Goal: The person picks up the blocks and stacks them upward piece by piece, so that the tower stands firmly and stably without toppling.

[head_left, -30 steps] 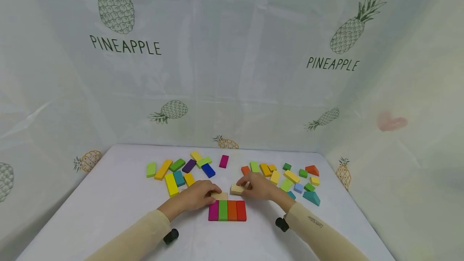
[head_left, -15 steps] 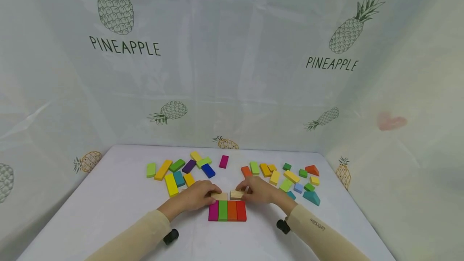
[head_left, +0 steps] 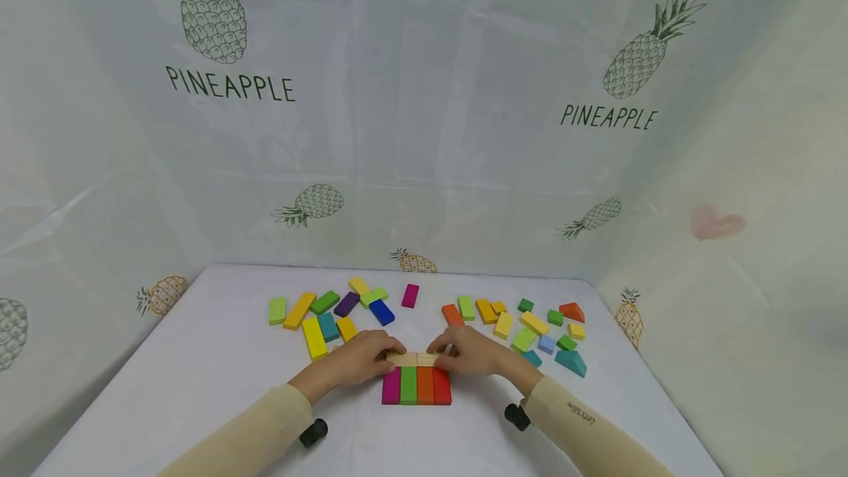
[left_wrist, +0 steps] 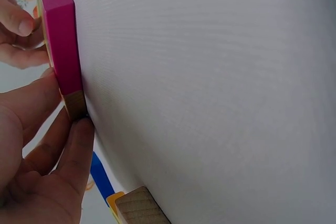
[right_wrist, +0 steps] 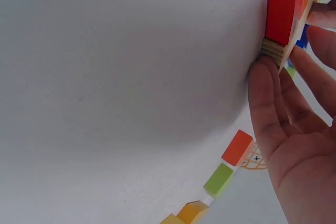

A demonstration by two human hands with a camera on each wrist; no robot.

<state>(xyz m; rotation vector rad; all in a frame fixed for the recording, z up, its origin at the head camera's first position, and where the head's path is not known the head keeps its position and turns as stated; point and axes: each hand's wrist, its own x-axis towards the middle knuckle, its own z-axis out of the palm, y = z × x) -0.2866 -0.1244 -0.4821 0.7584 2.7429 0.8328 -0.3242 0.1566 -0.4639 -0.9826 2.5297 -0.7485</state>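
Observation:
Four-sided wooden blocks lie in a flat row at the table's middle: magenta [head_left: 391, 388], green [head_left: 408, 388], orange [head_left: 425, 388] and red [head_left: 442, 389]. Along the row's far edge sit two plain wood blocks end to end. My left hand [head_left: 361, 358] holds the left plain block [head_left: 404, 360] by its outer end, fingertips down at the table in the left wrist view. The right plain block [head_left: 426, 360] is between the thumb and fingers of my right hand [head_left: 472, 351]. In the right wrist view its end [right_wrist: 273, 50] shows against the red block.
Loose coloured blocks lie behind and left, among them a yellow block [head_left: 314, 338] and a blue block [head_left: 381, 312]. More are scattered right, including a teal triangle [head_left: 571, 363] and an orange-red block [head_left: 453, 315]. A magenta block [head_left: 410, 296] lies far back.
My right hand has brought its plain block nearer and then left, closing the gap to the other plain block and the coloured row. The left hand has stayed in place.

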